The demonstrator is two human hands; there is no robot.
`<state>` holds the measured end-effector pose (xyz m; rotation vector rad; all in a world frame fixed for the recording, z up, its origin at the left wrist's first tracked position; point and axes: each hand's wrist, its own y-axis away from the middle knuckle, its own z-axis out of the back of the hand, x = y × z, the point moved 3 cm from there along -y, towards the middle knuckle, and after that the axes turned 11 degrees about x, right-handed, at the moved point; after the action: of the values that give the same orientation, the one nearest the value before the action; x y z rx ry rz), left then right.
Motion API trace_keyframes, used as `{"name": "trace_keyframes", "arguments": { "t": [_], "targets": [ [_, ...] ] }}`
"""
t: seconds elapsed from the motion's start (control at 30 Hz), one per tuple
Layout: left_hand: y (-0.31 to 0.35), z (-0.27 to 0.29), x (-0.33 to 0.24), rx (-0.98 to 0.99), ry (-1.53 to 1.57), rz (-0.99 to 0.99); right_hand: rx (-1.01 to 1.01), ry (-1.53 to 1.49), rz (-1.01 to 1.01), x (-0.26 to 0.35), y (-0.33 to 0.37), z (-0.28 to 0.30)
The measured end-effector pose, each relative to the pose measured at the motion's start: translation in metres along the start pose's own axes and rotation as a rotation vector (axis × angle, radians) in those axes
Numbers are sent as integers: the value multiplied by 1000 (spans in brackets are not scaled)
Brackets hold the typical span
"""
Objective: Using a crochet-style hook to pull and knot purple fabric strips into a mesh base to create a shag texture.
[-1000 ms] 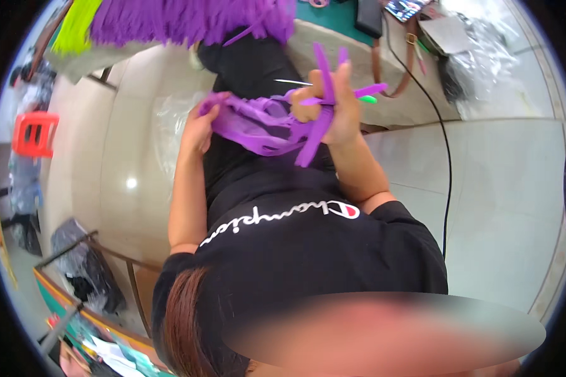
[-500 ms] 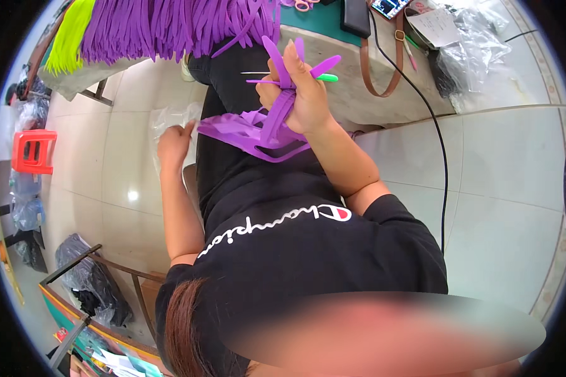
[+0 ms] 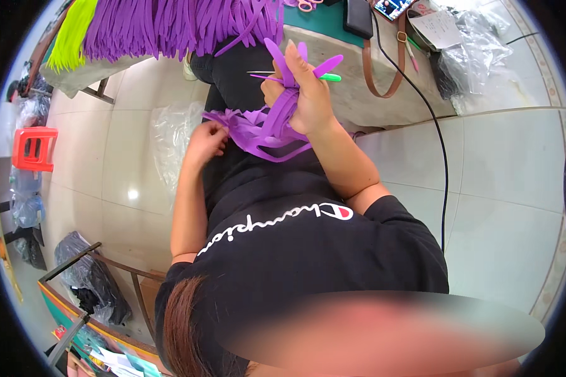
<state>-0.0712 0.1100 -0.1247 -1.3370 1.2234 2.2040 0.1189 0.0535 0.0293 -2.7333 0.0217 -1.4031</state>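
Note:
My right hand (image 3: 309,100) is closed round a bundle of purple strips (image 3: 277,119), whose ends poke up between the fingers. That same fist holds an awl-like tool with a green handle (image 3: 330,78); its thin metal shaft points left. The bundle loops and hangs over my lap. At its left end my left hand (image 3: 209,141) has curled fingers, thumb and fingertips at the edge of the purple strips; the exact contact is partly hidden.
Many purple strips (image 3: 170,28) and lime ones (image 3: 73,38) hang over the table edge. Clear plastic (image 3: 170,144) lies at my left. A black cable (image 3: 431,116) runs down at right, beside a brown strap (image 3: 379,88). A red stool (image 3: 34,149) stands far left.
My left hand has moved right, toward my lap, and the strips' left end has gathered in closer. My right hand stays almost in place, still holding the bundle and the green-handled tool.

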Motion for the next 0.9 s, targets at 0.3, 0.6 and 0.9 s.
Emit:
{"name": "trace_keyframes", "arguments": {
  "t": [0.3, 0.6, 0.9],
  "targets": [
    [24, -1, -46, 495, 1840, -392, 196, -138, 146, 18, -2, 7],
    [42, -31, -62, 401, 1670, -205, 235, -108, 146, 18, 5, 3],
    [87, -9, -99, 161, 920, -596, 383, -198, 81, 14, 6, 5]
  ]
}}
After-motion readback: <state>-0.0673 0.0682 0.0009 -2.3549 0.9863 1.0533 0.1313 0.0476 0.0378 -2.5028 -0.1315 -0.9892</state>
